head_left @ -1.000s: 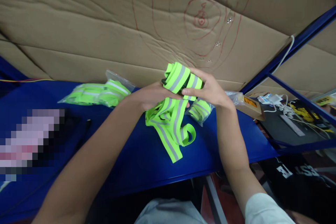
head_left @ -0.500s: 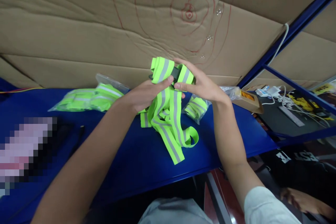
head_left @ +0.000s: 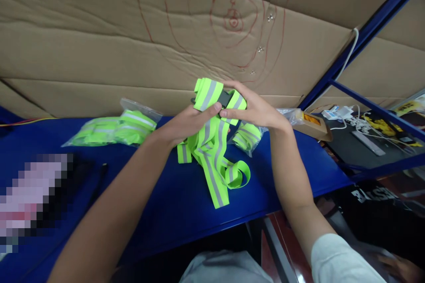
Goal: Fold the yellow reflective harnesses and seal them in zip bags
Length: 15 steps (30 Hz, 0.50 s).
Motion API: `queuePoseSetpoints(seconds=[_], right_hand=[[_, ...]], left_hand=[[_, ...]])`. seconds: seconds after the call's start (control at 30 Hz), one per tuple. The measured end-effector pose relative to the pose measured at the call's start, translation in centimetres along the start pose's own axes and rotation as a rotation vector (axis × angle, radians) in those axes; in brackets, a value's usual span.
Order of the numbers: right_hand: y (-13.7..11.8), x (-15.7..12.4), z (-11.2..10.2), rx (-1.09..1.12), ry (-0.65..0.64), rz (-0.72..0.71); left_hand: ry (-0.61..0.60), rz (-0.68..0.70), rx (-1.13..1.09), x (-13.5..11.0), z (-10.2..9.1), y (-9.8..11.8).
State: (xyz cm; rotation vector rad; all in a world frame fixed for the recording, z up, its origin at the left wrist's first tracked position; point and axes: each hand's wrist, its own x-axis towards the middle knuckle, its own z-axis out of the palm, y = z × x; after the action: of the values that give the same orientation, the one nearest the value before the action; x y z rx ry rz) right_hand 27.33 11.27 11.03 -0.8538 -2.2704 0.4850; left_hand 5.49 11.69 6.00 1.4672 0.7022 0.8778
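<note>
Strap (head_left: 217, 152): while its folded top is being held up in front of the cardboard (head_left: 83, 53), its loose ends are trailing low over the worktop (head_left: 262, 190); whether every end is touching down is hard to tell.
Buckle (head_left: 224, 99): sitting dark among the folds, probably forming the one hard, stiff part.
Left hand (head_left: 189, 121): gripping the folds, thumb pressing in front beside the buckle, the other fingers mostly hiding behind.
Right hand (head_left: 257, 108): curving round the loop right of the buckle, thumb lying across its lower front, fingertips hiding behind.
Weight: looking light, so both hands are likely bearing little.
Feel: seeming soft and bendy, one end curling round on itself; it is not looking fragile, and slipperiness is not showing.
Hold: pinching the whole stack at the buckle would probably be holding the layers together; gripping a single tail would likely be letting the folds slide apart.
Left bag (head_left: 133, 124): lying on the worktop, holding similar bands.
Right bag (head_left: 247, 138): lying just below the right hand in view, also holding banded material.
</note>
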Motion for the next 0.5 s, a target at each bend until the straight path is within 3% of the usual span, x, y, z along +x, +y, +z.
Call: queuePoseSetpoints(seconds=[0.07, 0.13, 0.3, 0.5], right_hand=[[-0.1, 0.16, 0.37, 0.009, -0.004, -0.009], [-0.3, 0.29, 0.6, 0.046, -0.004, 0.001], [-0.4, 0.55, 0.91, 0.167, 0.111, 0.105], [-0.47, 0.39, 0.28, 0.107, -0.017, 0.037]], left_hand=[[-0.118, -0.1, -0.071, -0.05, -0.2, -0.11], [-0.162, -0.11, -0.104, -0.05, -0.18, -0.2], [-0.085, 0.019, -0.104, 0.36, 0.46, -0.51], [-0.017, 0.267, 0.242, 0.64, 0.63, -0.27]])
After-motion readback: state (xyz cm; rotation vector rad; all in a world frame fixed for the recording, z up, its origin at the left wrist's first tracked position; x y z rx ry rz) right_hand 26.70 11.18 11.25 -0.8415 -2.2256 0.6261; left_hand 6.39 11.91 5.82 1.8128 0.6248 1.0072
